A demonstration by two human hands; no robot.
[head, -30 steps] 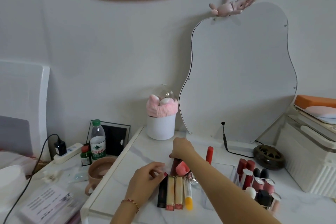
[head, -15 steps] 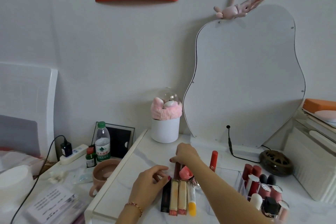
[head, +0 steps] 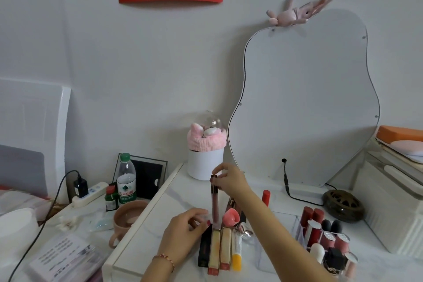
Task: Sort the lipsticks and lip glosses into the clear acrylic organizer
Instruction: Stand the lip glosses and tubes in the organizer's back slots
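Note:
My right hand (head: 227, 178) pinches the gold cap of a long dark-pink lip gloss tube (head: 215, 207) and holds it upright above the table. My left hand (head: 185, 236) rests just left of a row of lip products lying flat: a black one (head: 204, 247), two gold-and-red ones (head: 214, 250), and a white-and-yellow one (head: 237, 252). A pink heart-shaped item (head: 231, 216) and a red lipstick (head: 266, 197) stand behind them. The clear acrylic organizer (head: 299, 229) at the right holds several red and dark tubes.
A curvy mirror (head: 304, 103) leans on the wall behind a white pot (head: 204, 163) with a pink headband. A dark round dish (head: 343, 205) and a white box (head: 393, 208) stand at the right. Left of the table are a mug (head: 128, 217), a water bottle (head: 126, 182) and a power strip (head: 90, 193).
My right hand has lifted the dark-pink lip gloss from flat on the table to upright, well above the row. My left hand stays beside the row.

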